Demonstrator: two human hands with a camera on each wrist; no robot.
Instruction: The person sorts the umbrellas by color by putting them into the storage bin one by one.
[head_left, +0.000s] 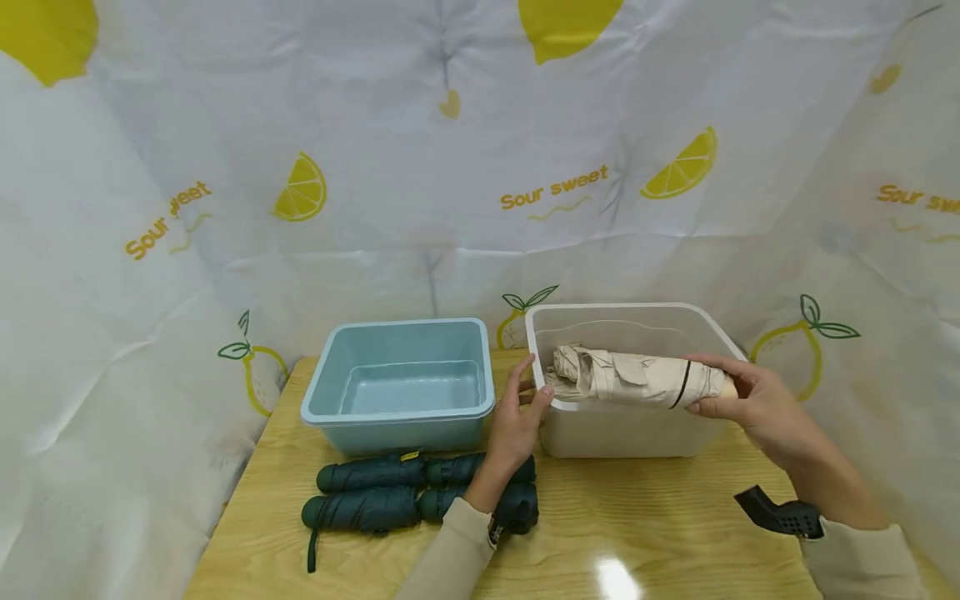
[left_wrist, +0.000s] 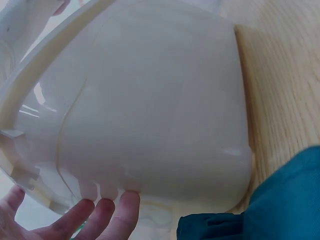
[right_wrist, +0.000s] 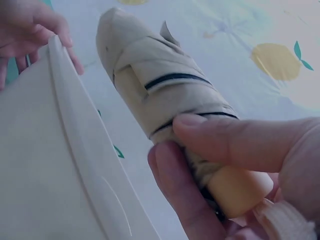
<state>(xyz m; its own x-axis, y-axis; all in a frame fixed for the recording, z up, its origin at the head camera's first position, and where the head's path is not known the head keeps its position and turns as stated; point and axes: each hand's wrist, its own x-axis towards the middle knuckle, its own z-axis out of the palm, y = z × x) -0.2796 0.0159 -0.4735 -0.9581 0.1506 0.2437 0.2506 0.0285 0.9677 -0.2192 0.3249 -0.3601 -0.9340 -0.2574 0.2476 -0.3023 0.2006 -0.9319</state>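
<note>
My right hand (head_left: pixel 757 400) grips a folded beige umbrella (head_left: pixel 637 377) by its pale handle end. In the right wrist view, the thumb and fingers close round the umbrella (right_wrist: pixel 165 85) near its dark strap, and the tan handle (right_wrist: pixel 240 192) shows below. Held nearly level, the umbrella overlaps the opening of a white plastic bin (head_left: pixel 622 433) in the head view. The left hand (head_left: pixel 517 421) holds the bin's front left corner, thumb at the rim. In the left wrist view its fingertips (left_wrist: pixel 127 200) touch the bin's outer wall (left_wrist: pixel 160 100).
A light blue bin (head_left: pixel 405 429) stands left of the white one. Several folded dark green umbrellas (head_left: pixel 367 508) lie in front of it, partly behind the left forearm. The wooden table (head_left: pixel 600 517) backs onto a lemon-print sheet (head_left: pixel 405 183).
</note>
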